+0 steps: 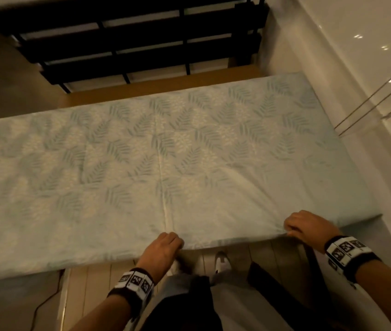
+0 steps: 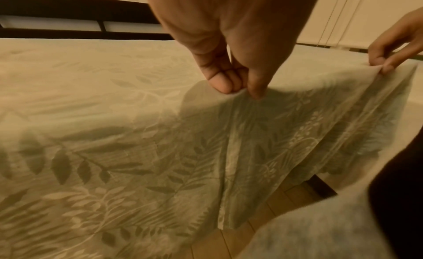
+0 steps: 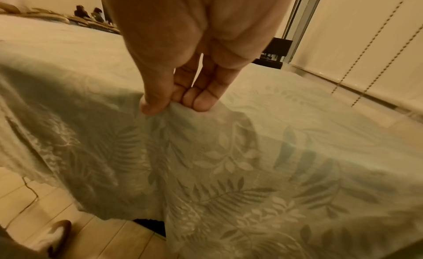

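Observation:
A pale green bed sheet (image 1: 165,151) printed with fern leaves lies spread flat over the bed. At its near edge my left hand (image 1: 165,244) pinches the cloth beside a centre crease. My right hand (image 1: 302,225) pinches the same edge further right, near the corner. The left wrist view shows thumb and fingers (image 2: 235,83) nipping a raised fold of the sheet (image 2: 137,154), with the right hand (image 2: 389,58) holding the hem beyond. In the right wrist view the fingers (image 3: 183,100) lift the sheet (image 3: 251,172) so that it hangs toward the floor.
A black slatted bed frame (image 1: 127,44) stands behind the bed. A glossy white wardrobe (image 1: 369,68) runs along the right side. Pale wooden floor (image 1: 89,295) with a thin cable lies at my feet (image 1: 222,259). Blind cords (image 3: 370,51) hang at the right.

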`<state>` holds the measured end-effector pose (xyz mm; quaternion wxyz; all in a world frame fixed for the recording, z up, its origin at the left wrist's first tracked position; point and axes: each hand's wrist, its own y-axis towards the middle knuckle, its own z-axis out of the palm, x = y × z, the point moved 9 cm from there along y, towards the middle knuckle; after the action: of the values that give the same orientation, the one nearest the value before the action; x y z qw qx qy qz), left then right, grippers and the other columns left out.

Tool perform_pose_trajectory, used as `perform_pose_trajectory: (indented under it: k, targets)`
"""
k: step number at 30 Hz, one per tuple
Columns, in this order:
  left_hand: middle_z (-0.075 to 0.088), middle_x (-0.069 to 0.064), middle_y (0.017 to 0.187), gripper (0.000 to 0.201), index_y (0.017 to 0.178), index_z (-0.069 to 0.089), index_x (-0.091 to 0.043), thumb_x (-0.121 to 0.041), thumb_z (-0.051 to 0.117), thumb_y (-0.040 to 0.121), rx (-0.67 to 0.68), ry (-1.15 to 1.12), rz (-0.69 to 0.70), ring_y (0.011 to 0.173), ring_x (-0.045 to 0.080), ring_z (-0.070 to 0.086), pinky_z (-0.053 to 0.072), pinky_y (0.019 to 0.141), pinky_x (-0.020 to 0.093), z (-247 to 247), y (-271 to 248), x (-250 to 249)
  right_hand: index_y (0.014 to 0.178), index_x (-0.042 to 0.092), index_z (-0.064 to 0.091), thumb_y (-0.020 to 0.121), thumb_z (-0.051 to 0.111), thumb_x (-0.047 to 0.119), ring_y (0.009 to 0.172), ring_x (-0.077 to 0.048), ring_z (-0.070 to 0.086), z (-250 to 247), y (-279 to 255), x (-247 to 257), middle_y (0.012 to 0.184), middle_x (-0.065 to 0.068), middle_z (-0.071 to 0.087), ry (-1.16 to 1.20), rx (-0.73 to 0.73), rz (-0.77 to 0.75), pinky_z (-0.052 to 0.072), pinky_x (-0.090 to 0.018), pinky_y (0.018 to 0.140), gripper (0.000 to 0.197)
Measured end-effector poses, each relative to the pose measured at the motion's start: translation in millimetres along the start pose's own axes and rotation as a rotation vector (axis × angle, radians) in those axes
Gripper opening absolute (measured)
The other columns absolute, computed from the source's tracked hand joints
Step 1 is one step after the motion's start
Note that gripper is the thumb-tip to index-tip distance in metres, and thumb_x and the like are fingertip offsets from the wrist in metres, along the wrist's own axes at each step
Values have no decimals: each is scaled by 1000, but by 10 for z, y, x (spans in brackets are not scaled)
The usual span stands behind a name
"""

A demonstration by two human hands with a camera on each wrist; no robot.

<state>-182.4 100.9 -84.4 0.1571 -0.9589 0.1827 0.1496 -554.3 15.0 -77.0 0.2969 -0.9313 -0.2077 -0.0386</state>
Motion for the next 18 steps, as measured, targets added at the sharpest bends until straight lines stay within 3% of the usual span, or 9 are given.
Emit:
perform_pose_trajectory:
  k: [5,10,14,16,18]
  targets:
    - [55,-8,99,23,102,56,-31,-37,60,81,-1,-30,-5,86,13,52,44,75,24,-126,-153,176,88,38,46,85,67,54,90,-9,48,-13,-13,317,96,15,53,33,6,27,49,-27,81,26]
    - [51,-11,104,40,109,54,-30,-45,67,75,-20,-3,-153,85,15,51,50,72,28,-371,-770,1250,103,39,53,86,65,56,97,-8,46,-37,260,1363,105,16,52,109,-103,-33,49,-27,87,27]
    - [52,-11,95,33,98,56,-31,-53,56,73,-15,68,-186,76,15,52,49,63,25,-519,-1174,1994,123,33,55,87,66,52,111,-12,49,11,658,2334,121,12,52,129,-130,-90,50,-29,96,43]
    - [52,-11,91,25,89,59,-29,-48,50,75,-17,97,-100,74,12,49,46,63,21,-520,-1238,2106,121,30,59,83,73,47,108,-14,54,35,822,2676,120,10,57,78,-128,-109,53,-29,90,43]
    - [53,-11,90,19,84,61,-28,-43,50,79,-23,92,-7,76,11,45,44,64,24,-495,-1299,2125,102,29,67,69,88,37,90,-13,62,53,884,2862,102,9,65,41,-177,-100,57,-25,71,40]
